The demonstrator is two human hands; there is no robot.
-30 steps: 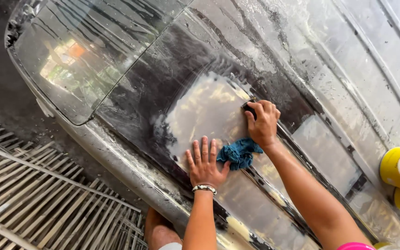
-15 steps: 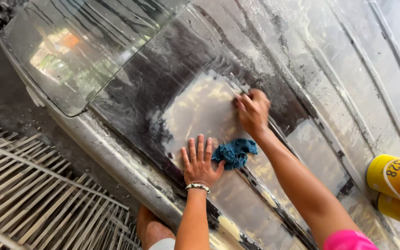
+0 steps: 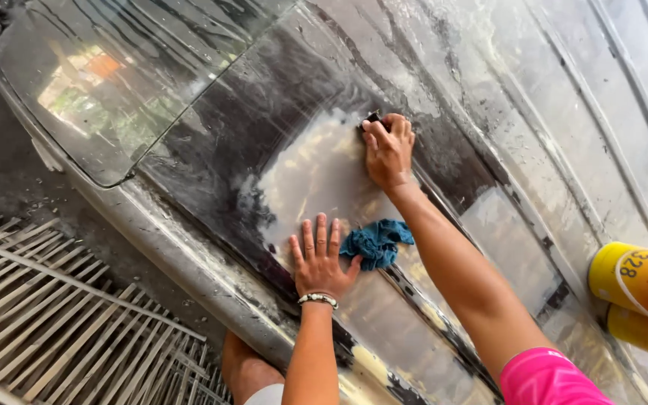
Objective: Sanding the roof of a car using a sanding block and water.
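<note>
My right hand [image 3: 388, 148] presses a small dark sanding pad [image 3: 372, 118] against the wet car roof [image 3: 444, 82], at the upper edge of a pale, rubbed-down patch [image 3: 316, 176]. Only a corner of the pad shows under my fingers. My left hand [image 3: 320, 259] lies flat with fingers spread on the lower part of that patch, a beaded bracelet on its wrist. A crumpled blue cloth [image 3: 376, 241] lies on the roof beside my left thumb, touching it.
A glass window [image 3: 114, 82] of the car lies at the upper left. Yellow and red cans [image 3: 639, 281] stand on the roof at the right edge. A metal floor grating [image 3: 61, 322] runs along the lower left. My knee [image 3: 245, 367] shows below the car's edge.
My right hand has slid the pad up and away across the roof, further from the blue cloth. My left hand and the cloth have stayed in place on the roof.
</note>
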